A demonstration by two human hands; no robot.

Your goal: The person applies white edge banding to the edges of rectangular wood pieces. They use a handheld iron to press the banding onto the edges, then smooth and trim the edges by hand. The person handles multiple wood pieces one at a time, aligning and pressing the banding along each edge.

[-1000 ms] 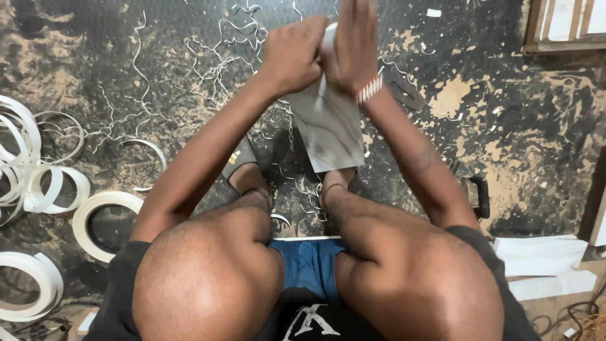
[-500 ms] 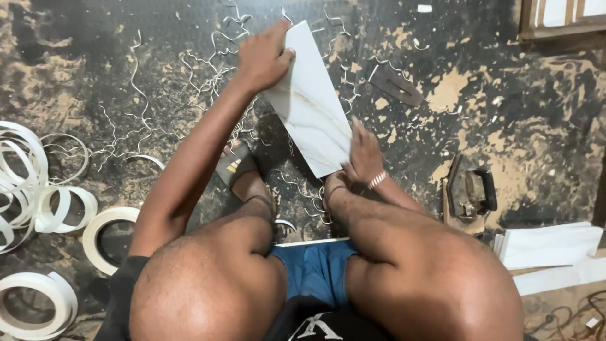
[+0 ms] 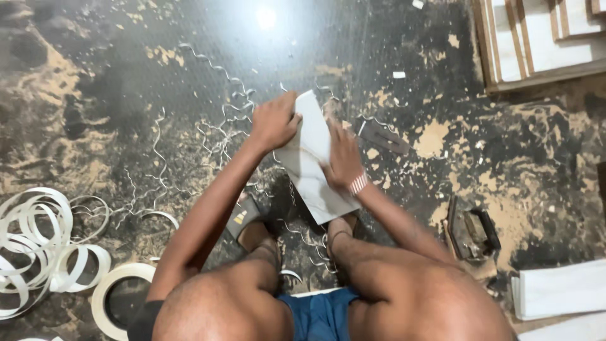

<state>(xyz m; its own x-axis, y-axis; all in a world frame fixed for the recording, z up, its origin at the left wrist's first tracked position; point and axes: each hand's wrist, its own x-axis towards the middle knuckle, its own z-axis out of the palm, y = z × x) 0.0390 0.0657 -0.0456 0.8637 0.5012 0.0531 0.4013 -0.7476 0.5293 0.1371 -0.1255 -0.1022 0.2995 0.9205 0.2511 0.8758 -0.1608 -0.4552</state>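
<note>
A narrow white board with faint marble veining (image 3: pixel 309 165) stands tilted between my feet, its lower end on the dark floor near my sandals. My left hand (image 3: pixel 273 121) grips its upper left edge. My right hand (image 3: pixel 343 153), with a beaded band on the wrist, lies flat against the board's right face and edge. My knees and blue shorts fill the bottom of the view.
Coils of white edge-band tape (image 3: pixel 38 246) and a tape roll (image 3: pixel 120 297) lie at the left. Curly white trimmings (image 3: pixel 214 136) litter the floor. A dark hand tool (image 3: pixel 470 230) sits at the right, white boards (image 3: pixel 558 290) beyond it, framed panels (image 3: pixel 536 38) top right.
The board has swung from held overhead in both hands to tilted on the floor. My right hand slid down, then back up along its right edge.
</note>
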